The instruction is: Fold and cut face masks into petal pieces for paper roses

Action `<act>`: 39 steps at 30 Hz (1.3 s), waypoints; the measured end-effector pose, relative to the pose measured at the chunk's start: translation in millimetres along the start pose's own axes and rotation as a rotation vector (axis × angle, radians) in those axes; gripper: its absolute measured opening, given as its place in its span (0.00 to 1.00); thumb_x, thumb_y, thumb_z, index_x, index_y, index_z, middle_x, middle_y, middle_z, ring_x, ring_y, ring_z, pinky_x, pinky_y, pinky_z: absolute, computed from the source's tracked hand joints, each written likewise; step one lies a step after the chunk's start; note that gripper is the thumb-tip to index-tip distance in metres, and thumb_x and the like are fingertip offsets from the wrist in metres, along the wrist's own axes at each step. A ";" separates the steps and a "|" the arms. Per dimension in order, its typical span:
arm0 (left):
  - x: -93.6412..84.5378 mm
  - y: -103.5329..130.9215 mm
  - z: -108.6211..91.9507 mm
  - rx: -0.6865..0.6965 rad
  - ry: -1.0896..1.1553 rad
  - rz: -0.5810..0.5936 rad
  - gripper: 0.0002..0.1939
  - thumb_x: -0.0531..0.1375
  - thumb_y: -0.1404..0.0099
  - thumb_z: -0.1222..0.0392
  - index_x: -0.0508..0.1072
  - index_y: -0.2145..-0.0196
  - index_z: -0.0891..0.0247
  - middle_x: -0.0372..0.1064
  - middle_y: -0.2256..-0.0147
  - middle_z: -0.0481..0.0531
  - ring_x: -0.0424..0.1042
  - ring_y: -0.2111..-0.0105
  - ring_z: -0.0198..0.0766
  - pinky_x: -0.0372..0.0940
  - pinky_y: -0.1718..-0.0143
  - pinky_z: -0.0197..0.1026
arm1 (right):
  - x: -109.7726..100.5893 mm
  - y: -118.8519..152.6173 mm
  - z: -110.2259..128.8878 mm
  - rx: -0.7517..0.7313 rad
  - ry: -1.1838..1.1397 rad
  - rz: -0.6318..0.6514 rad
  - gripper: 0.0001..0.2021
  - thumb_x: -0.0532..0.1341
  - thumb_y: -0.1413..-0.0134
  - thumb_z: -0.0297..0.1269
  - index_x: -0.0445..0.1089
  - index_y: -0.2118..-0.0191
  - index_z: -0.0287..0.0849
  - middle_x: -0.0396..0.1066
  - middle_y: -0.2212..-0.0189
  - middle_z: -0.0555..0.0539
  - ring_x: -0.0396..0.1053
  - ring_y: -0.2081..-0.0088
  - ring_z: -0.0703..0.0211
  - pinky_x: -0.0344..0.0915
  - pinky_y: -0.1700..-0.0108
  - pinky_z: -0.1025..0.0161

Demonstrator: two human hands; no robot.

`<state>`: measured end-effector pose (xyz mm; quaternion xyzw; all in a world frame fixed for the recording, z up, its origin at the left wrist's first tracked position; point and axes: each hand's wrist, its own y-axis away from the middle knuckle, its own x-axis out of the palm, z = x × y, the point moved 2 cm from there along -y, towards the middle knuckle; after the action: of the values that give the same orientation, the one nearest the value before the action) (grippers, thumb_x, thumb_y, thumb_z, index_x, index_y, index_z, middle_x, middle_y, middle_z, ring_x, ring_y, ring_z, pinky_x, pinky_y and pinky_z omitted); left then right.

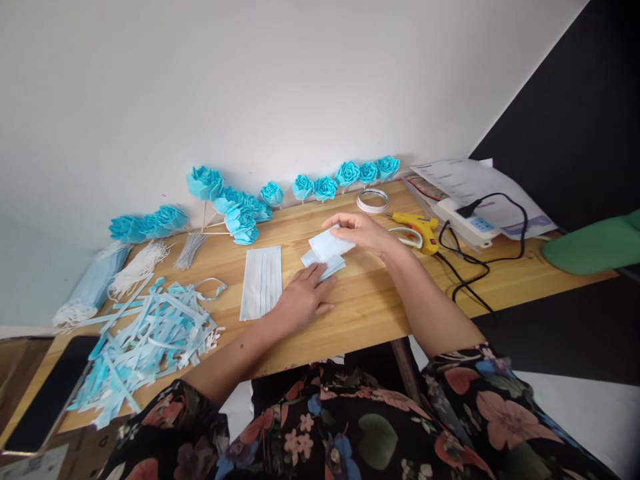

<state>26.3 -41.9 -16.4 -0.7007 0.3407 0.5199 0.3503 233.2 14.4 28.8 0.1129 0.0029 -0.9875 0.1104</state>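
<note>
Head view, hands (327, 267) holding pale blue pieces (331, 245), wooden table (360, 313)

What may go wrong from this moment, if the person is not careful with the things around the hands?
The yellow glue gun lies close to the right hand; if it is hot, which I cannot tell, its tip might burn the skin. The phone lies right by the table's left edge, so a push could knock it off. The heap of blue and white strips reaches the front edge, so some strips may slip down.
</note>
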 end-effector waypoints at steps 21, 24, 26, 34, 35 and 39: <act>-23.7 8.0 -10.3 -0.081 0.269 -0.453 0.06 0.56 0.32 0.61 0.72 0.64 0.64 0.72 0.62 0.57 0.70 0.61 0.42 0.68 0.59 0.47 | 17.5 -6.0 -19.3 0.090 0.642 0.117 0.16 0.56 0.47 0.30 0.74 0.54 0.44 0.73 0.71 0.52 0.64 0.77 0.66 0.55 0.75 0.69; -19.7 6.5 -6.5 -0.116 0.270 -0.417 0.08 0.56 0.32 0.61 0.72 0.57 0.63 0.71 0.54 0.59 0.70 0.53 0.45 0.68 0.52 0.51 | 18.1 -6.4 -19.6 0.089 0.640 0.116 0.15 0.56 0.47 0.30 0.74 0.55 0.45 0.71 0.73 0.52 0.64 0.77 0.66 0.55 0.74 0.69; -15.7 5.6 -4.3 -0.106 0.259 -0.390 0.10 0.56 0.32 0.60 0.71 0.53 0.61 0.69 0.49 0.60 0.68 0.48 0.47 0.67 0.48 0.55 | 18.8 -7.1 -20.0 0.100 0.627 0.112 0.15 0.56 0.47 0.30 0.74 0.55 0.45 0.70 0.74 0.53 0.63 0.77 0.66 0.55 0.74 0.69; -3.9 5.6 -3.0 -0.062 0.220 -0.312 0.18 0.56 0.32 0.59 0.68 0.46 0.61 0.64 0.41 0.61 0.63 0.41 0.50 0.60 0.40 0.60 | 19.8 -8.0 -22.0 0.154 0.643 0.074 0.15 0.57 0.48 0.29 0.75 0.56 0.44 0.72 0.73 0.53 0.62 0.76 0.66 0.54 0.73 0.68; -2.9 5.6 -3.4 -0.065 0.210 -0.299 0.19 0.57 0.32 0.58 0.68 0.45 0.61 0.64 0.40 0.61 0.63 0.40 0.51 0.59 0.40 0.60 | 20.2 -7.1 -22.2 0.157 0.656 0.060 0.15 0.57 0.49 0.29 0.75 0.57 0.44 0.74 0.71 0.52 0.62 0.76 0.65 0.54 0.72 0.68; 1.2 4.6 -3.9 -0.083 0.165 -0.242 0.21 0.58 0.33 0.58 0.68 0.44 0.64 0.61 0.39 0.64 0.61 0.39 0.54 0.58 0.39 0.60 | 24.9 -1.1 -23.5 0.154 0.690 -0.042 0.15 0.56 0.48 0.28 0.75 0.57 0.43 0.76 0.67 0.50 0.65 0.73 0.63 0.56 0.70 0.67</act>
<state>24.6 -47.8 -17.3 -0.7910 0.2595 0.4279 0.3520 214.6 10.8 0.3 0.4480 -0.0323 -0.8904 0.0738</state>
